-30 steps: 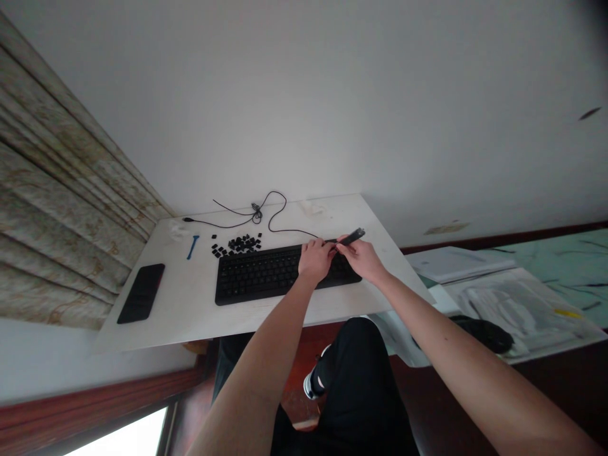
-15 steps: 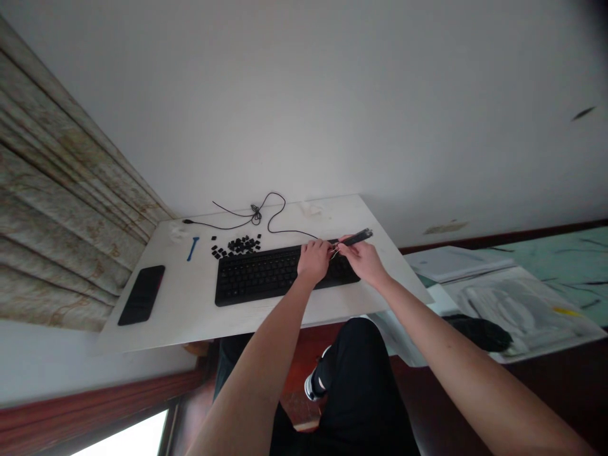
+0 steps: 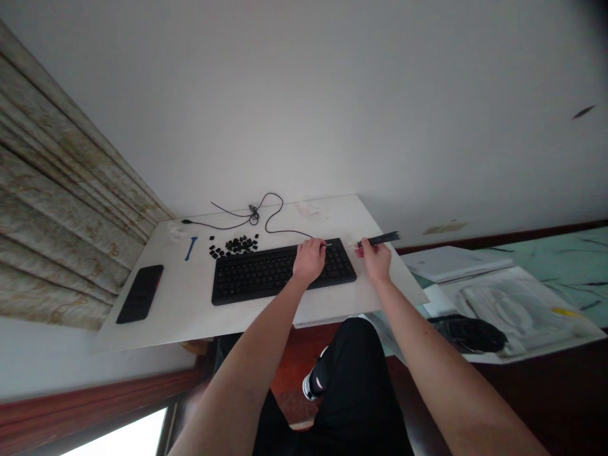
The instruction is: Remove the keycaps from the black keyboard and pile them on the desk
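Observation:
A black keyboard [image 3: 256, 275] lies on the white table. Over its right half rests my left hand [image 3: 310, 261], fingers curled, with a thin pale strip [image 3: 327, 244] poking out by the fingertips; its kind is too small to tell. My right hand [image 3: 377, 259] is off the keyboard's right end, closed around a bundle of thin black strips [image 3: 387, 238]. The strips fan out to the right, and short dark ends show by the fingertips. Several loose black keycaps [image 3: 241, 244] are scattered behind the keyboard's left part.
A coiled black cable [image 3: 254, 214] runs behind the keyboard. On the left of the white table [image 3: 190, 316] lie a blue tool [image 3: 190, 248] and a black phone [image 3: 140, 294]. A dark object [image 3: 468, 332] and clear plastic wrapping [image 3: 517, 310] sit lower right, beyond the table's edge.
My hands have drawn apart. The right one has moved right, off the keyboard, with the black bundle; the left has shifted slightly left and stays over the keys.

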Demonstrator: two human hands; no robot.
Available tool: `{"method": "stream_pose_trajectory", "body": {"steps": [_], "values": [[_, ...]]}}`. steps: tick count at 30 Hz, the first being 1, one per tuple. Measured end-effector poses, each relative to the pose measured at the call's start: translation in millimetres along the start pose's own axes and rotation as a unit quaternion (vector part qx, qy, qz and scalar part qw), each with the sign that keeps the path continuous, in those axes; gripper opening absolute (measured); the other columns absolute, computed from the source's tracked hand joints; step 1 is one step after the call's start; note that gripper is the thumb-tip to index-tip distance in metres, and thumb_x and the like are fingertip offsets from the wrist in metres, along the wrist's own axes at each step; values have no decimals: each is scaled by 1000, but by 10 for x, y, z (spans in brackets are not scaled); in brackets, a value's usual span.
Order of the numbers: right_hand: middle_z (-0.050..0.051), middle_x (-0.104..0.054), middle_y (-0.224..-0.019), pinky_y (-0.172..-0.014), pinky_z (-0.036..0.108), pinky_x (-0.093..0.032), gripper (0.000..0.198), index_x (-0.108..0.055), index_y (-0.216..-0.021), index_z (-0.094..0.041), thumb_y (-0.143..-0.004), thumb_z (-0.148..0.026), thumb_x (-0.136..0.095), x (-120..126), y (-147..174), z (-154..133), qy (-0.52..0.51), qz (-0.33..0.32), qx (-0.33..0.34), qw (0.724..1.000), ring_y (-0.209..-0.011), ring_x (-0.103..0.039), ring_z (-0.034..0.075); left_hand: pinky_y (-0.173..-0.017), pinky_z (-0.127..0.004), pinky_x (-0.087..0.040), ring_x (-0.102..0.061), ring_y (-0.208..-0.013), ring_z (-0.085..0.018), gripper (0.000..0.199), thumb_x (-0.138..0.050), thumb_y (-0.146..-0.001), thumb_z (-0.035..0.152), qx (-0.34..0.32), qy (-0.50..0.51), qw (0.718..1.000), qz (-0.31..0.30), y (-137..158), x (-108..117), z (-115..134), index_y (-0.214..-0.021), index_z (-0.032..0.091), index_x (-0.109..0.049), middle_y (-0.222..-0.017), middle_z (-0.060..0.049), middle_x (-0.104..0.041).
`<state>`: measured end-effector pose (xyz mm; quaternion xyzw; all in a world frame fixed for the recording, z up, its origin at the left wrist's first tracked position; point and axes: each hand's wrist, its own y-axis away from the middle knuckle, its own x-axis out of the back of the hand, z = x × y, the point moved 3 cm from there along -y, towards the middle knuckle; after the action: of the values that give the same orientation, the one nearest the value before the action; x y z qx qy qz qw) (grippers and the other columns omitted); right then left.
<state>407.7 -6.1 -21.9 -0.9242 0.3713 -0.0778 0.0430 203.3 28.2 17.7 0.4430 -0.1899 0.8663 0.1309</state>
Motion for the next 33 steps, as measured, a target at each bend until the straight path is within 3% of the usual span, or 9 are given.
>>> {"method": "stream_pose_trajectory", "body": {"steps": [4, 7, 12, 15, 19, 27, 30, 33], "values": [[9, -72, -73, -58, 32, -59, 45, -64, -80, -16, -81, -60, -64, 5, 11, -30, 24, -1, 5, 1000, -58, -68, 19, -97, -30, -49, -64, -106, -17, 20, -47, -100, 19, 38, 115, 992, 20, -59, 114, -74, -112, 19, -63, -112, -7, -71], [11, -73, -73, -60, 33, -59, 46, -65, -80, -16, -81, -61, -63, 9, 13, -46, 42, -4, 3, 999, -60, -69, 21, -91, -28, -52, -66, -97, -15, 20, -50, -99, 22, 58, 149, 987, 6, -107, 338, -254, -114, 20, -64, -107, -5, -73], [11, -74, -72, -62, 34, -58, 48, -67, -81, -15, -81, -63, -61, -7, 15, -26, 64, -2, 7, 998, -62, -71, 23, -92, -32, -50, -65, -94, -19, 16, -55, -96, 26, 68, 46, 997, 14, -79, 966, -871, -99, 19, -69, -99, -6, -73], [11, -75, -72, -62, 35, -58, 50, -68, -83, -15, -81, -64, -60, -29, 11, 13, 59, -4, 4, 998, -63, -71, 25, -89, -33, -49, -64, -91, -21, 20, -53, -96, 28, 118, 3, 992, 40, -8, 1332, -1299, -96, 19, -70, -95, -7, -72], [11, -75, -73, -64, 35, -57, 48, -68, -84, -16, -81, -63, -60, -44, -2, 35, 72, -8, 7, 997, -63, -72, 25, -88, -32, -47, -63, -90, -21, 23, -50, -98, 28, 177, -24, 983, 54, 65, 1607, -1681, -98, 17, -70, -93, -6, -72], [11, -75, -72, -66, 36, -57, 49, -68, -84, -17, -82, -64, -58, -36, -16, 39, 86, -12, 15, 996, -62, -71, 25, -95, -33, -44, -62, -102, -23, 27, -48, -97, 24, 196, -83, 976, 50, 32, 1620, -1954, -110, 14, -69, -102, -9, -70], [11, -75, -73, -65, 36, -57, 49, -68, -84, -16, -82, -65, -59, -39, -24, 58, 86, -12, 13, 996, -62, -71, 25, -99, -38, -46, -62, -105, -26, 29, -47, -96, 24, 165, -105, 978, 73, -30, 1483, -1822, -112, 15, -69, -110, -13, -68], [11, -75, -75, -64, 36, -57, 48, -68, -83, -16, -81, -63, -61, -43, -29, 70, 80, -8, 9, 997, -61, -71, 25, -103, -39, -47, -62, -108, -25, 30, -44, -95, 20, 94, -79, 989, 78, -94, 1186, -1445, -113, 18, -69, -113, -11, -66]]}}
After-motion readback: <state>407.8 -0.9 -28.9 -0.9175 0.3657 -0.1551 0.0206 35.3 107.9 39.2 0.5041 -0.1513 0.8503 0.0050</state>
